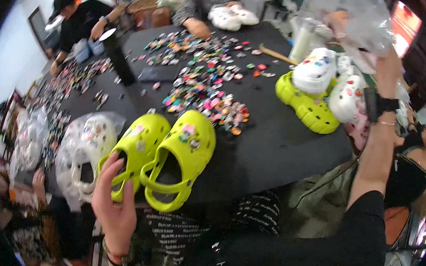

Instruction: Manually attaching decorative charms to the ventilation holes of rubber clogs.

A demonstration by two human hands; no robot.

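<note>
Two lime green clogs (173,149) with small charms on them lie side by side at the near edge of the black table (270,143). My left hand (112,196) grips the heel strap of the left clog. My right arm reaches up at the right, a black watch on its wrist. My right hand (388,65) holds a crumpled clear plastic bag (354,6) high above the table's right end.
A wide spread of several colourful charms (202,77) covers the table's middle. White clogs in a clear bag (83,148) lie at the left. A lime clog (309,106) and white clogs (315,72) sit at the right. A black bottle (117,57), a wooden mallet (276,54) and other people surround the table.
</note>
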